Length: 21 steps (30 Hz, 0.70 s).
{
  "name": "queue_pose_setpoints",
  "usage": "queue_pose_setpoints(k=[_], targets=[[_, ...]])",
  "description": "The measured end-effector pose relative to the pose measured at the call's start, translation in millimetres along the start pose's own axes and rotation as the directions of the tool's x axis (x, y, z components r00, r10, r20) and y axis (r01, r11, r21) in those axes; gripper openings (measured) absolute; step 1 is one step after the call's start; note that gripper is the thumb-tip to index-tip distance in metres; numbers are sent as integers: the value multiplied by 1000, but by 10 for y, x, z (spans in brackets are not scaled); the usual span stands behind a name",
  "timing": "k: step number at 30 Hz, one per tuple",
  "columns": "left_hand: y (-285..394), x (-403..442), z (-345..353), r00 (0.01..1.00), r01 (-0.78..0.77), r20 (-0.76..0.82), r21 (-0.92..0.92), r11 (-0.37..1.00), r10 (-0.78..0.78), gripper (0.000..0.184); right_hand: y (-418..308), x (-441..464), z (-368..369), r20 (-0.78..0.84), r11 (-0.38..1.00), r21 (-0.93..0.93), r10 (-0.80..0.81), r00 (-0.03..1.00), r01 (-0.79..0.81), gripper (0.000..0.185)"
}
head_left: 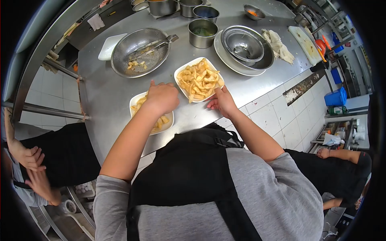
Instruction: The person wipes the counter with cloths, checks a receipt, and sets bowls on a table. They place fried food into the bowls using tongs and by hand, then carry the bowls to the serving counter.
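A white square bowl [177, 75] heaped with fries [198, 80] is at the table's front edge. My right hand [221, 102] touches its lower right rim, thumb on the rim and the other fingers apart below it. My left hand [164, 97] is over the upper right side of a second white bowl [171, 120], which also holds fries [163, 121]. Its fingers are bent and partly hidden, so what they hold, if anything, does not show.
A perforated metal bowl [116, 60] with tongs and scraps lies behind. Stacked metal bowls [267, 62], a metal pot [203, 40], a cloth [277, 46] and a cutting board [305, 46] stand on the steel table [96, 88]. People in black aprons are at left [60, 152] and right [317, 172].
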<state>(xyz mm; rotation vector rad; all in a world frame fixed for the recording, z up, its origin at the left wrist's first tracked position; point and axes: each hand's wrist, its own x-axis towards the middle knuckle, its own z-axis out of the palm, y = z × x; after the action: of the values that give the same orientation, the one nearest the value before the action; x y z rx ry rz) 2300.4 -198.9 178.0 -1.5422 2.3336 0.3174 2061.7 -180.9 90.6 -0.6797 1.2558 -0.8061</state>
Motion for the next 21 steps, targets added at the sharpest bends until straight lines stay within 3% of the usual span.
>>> queue_pose_setpoints(k=[1,3,5,7,9,10,11,13,16,21], targets=[[-51,-50,33,1000,9,1,-1,1000,-9,26,-6,-2,-8,19,1000,20,14,1000,-15,38],[-136,-312,-85,914,-154,-406,-333,930,6,29,-16,-3,-28,50,999,34,39,998,-41,38],[-429,-474,-49,753,-160,-628,-465,871,-196,35,-31,12,-49,40,999,36,35,999,-37,34],[-736,-776,212,545,-63,-751,-480,875,-373,35,-60,16,-56,62,999,30,39,997,-41,33],[-971,-1092,801,538,128,-663,-546,828,-521,42,-60,49,-71,65,998,37,57,996,-59,31],[-943,-1212,1094,636,97,-425,-784,613,-644,45,-53,57,-79,80,998,37,49,996,-52,30],[-903,-1354,1292,723,104,-155,-939,329,-673,48,-44,62,-80,91,998,33,54,994,-57,30],[-551,-1462,1338,821,141,108,-990,15,-561,49,-26,75,-65,71,996,68,56,996,-61,30],[-302,-1359,1447,816,16,209,-940,-340,-540,54,-39,93,-38,84,997,63,44,996,-49,31],[-305,-1189,1542,812,-17,166,-952,-307,-559,45,-20,9,-24,28,997,82,-9,1000,7,33]])
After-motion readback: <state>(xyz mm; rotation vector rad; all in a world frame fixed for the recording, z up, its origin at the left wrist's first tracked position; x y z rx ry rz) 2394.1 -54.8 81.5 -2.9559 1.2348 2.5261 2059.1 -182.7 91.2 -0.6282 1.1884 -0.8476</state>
